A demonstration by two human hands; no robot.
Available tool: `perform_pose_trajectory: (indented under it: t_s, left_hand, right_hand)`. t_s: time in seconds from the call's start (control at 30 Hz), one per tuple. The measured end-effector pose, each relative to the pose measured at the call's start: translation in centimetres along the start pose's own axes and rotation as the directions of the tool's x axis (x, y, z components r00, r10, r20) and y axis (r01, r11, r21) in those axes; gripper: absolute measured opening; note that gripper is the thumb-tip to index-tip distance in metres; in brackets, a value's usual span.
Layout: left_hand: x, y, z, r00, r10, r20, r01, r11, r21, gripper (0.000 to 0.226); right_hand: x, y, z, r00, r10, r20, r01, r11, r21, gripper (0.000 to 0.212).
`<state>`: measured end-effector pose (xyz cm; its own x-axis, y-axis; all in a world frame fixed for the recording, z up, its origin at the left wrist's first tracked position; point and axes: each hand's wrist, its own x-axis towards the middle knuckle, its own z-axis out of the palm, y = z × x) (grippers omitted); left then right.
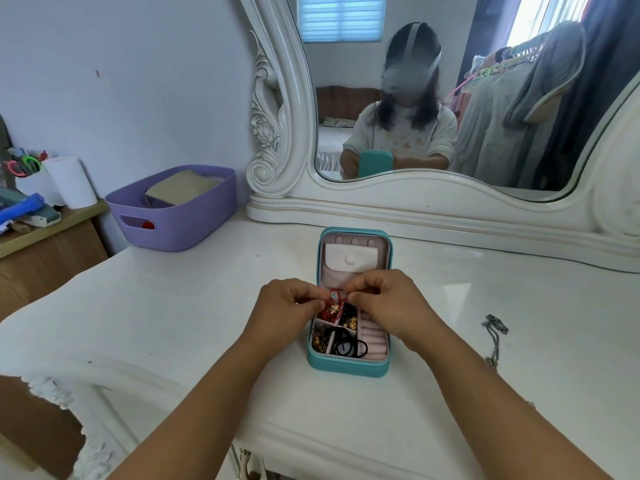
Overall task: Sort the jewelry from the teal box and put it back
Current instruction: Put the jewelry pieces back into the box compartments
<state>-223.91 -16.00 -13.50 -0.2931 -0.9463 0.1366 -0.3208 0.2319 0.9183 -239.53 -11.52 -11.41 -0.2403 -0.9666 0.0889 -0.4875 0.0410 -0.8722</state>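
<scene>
The teal box point(347, 367) lies open on the white dressing table point(180, 317), its pink-lined lid point(349, 261) standing up behind. Its compartments hold black hair ties point(348, 344), gold pieces point(319, 339) and dark pieces with gold point(348, 318). My left hand point(285, 308) and my right hand point(386, 303) meet over the back of the tray. Between their fingertips they pinch a red cord piece with a gold charm point(333, 304), which hangs just above the compartments.
A silver chain point(495, 336) lies on the table to the right of the box. A purple basket point(173, 209) stands at the back left. The white mirror frame point(415, 209) runs along the back. A side desk with clutter point(31, 209) is at far left.
</scene>
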Motion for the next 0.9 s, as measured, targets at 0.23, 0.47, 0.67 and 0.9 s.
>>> perform_pose_trajectory:
  t_s: [0.23, 0.47, 0.67, 0.9]
  left_hand:
    - [0.0, 0.6, 0.4, 0.997, -0.079, 0.005, 0.078, 0.994, 0.072, 0.027]
    - [-0.2, 0.3, 0.1, 0.998, -0.041, 0.040, 0.038, 0.995, 0.088, 0.033]
    - [-0.4, -0.2, 0.0, 0.999, -0.024, 0.037, 0.024, 1.000, 0.009, 0.013]
    - [0.3, 0.2, 0.5, 0.993, -0.094, 0.073, 0.082, 0.985, 0.153, 0.012]
  right_hand:
    - [0.1, 0.4, 1.4, 0.985, -0.102, -0.138, 0.062, 0.963, -0.264, 0.007]
    - [0.0, -0.5, 2.7, 0.981, -0.186, -0.062, 0.126, 0.841, -0.527, 0.017]
    - [0.4, -1.1, 2.6, 0.995, -0.091, 0.045, 0.100, 0.799, -0.593, 0.020]
    - [0.2, -0.8, 0.2, 0.984, -0.056, 0.171, 0.098, 0.964, -0.249, 0.017]
